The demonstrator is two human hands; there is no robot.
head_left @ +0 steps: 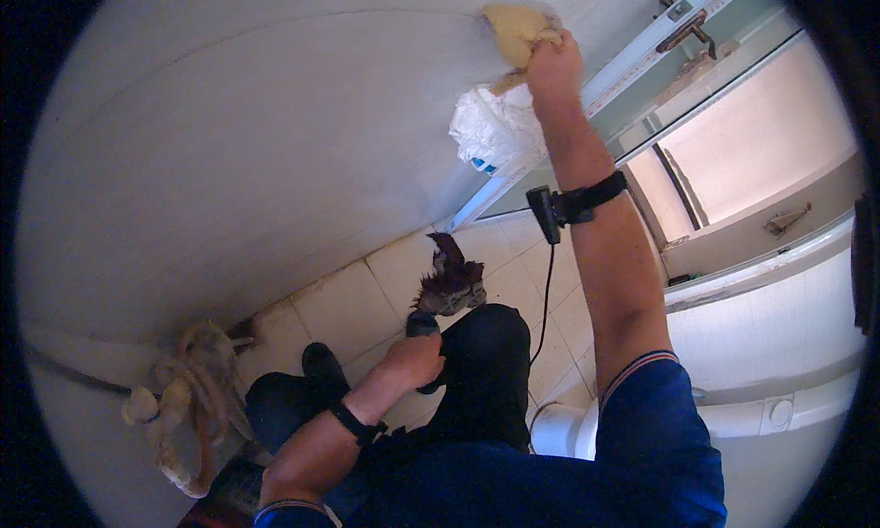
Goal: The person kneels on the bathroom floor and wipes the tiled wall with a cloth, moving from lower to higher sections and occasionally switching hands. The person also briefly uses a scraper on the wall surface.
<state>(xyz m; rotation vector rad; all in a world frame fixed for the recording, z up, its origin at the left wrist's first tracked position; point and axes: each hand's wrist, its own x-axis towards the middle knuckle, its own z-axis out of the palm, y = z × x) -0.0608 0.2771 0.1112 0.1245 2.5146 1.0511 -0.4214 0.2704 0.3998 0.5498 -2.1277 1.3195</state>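
Up at the wall, my right hand [555, 65] is closed on a crumpled yellow cloth [515, 31], which lies against the grey wall surface. Just below that hand hangs a white plastic bag [490, 125] with a bit of blue at its lower end. My left hand [414, 358] is low, beside my bent knee, with its fingers curled in. Whatever those fingers may hold is hidden from this view.
A glazed door with a white frame [632, 70] and a metal handle [687, 35] stands at the upper right. A maroon and grey rag [449, 280] lies on the tiled floor [344, 299]. White pipe [779, 413] runs at right; a pale coiled hose [197, 381] is at left.
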